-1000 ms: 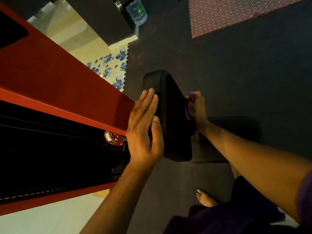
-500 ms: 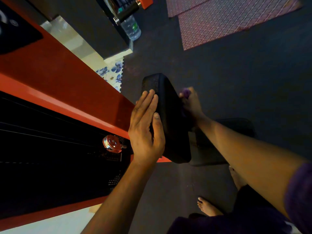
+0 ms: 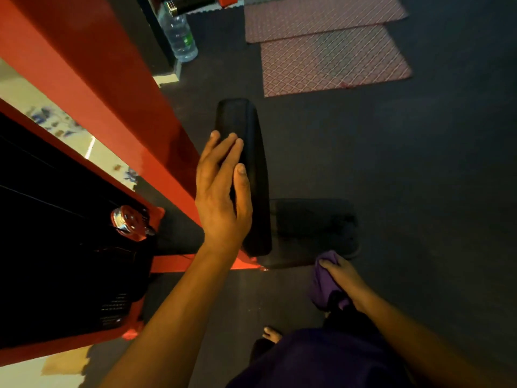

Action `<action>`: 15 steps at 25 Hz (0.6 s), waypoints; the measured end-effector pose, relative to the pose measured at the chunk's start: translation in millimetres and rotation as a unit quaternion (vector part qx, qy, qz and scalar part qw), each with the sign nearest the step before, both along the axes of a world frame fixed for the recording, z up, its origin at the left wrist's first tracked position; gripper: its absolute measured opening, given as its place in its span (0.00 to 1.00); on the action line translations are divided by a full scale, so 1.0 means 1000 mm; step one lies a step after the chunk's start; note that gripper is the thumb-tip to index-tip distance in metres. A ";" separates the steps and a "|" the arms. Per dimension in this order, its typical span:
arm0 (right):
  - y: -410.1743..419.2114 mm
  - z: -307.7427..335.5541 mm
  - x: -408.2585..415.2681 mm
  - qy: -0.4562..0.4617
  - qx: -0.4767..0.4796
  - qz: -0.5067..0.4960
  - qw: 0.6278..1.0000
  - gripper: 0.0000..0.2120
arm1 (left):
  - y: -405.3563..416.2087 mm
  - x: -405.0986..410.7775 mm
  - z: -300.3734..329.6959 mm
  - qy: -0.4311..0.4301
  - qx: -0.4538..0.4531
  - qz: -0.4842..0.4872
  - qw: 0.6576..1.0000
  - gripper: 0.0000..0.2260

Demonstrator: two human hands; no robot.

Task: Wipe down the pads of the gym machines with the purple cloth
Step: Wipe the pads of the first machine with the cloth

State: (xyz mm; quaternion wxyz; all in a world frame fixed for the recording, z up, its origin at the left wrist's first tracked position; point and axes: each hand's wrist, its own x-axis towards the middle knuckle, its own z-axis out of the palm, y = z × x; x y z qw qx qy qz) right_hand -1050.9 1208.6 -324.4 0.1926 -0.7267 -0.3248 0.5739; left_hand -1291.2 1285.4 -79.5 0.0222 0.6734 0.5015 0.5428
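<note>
A black upright back pad stands edge-on in the middle of the view, fixed to a red machine frame. My left hand rests flat against the pad's left face, fingers straight and thumb along the top edge. Below and to the right lies the black seat pad. My right hand holds the bunched purple cloth at the seat pad's near right corner, away from the back pad.
A clear water bottle stands on the floor at the top. Two red patterned mats lie on the dark rubber floor at upper right. A chrome knob sticks out of the black weight stack. My bare foot shows near the bottom.
My right hand has come off the back pad's right face and dropped down to the seat pad's near corner with the cloth. My left hand stays on the back pad.
</note>
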 end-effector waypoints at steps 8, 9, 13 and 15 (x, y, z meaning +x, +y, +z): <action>0.026 0.029 0.084 -0.045 0.031 0.066 0.996 0.20 | -0.043 0.038 -0.030 0.058 -0.009 0.117 0.991 0.20; 0.035 0.029 0.095 -0.059 0.038 0.079 0.994 0.20 | -0.053 0.050 -0.040 0.082 -0.013 0.121 0.989 0.22; 0.090 0.033 0.149 -0.131 0.085 0.209 0.965 0.19 | -0.080 0.100 -0.094 0.183 -0.096 0.075 0.975 0.27; 0.116 0.029 0.173 -0.158 0.095 0.266 0.946 0.18 | -0.086 0.114 -0.116 0.203 -0.185 0.071 0.959 0.29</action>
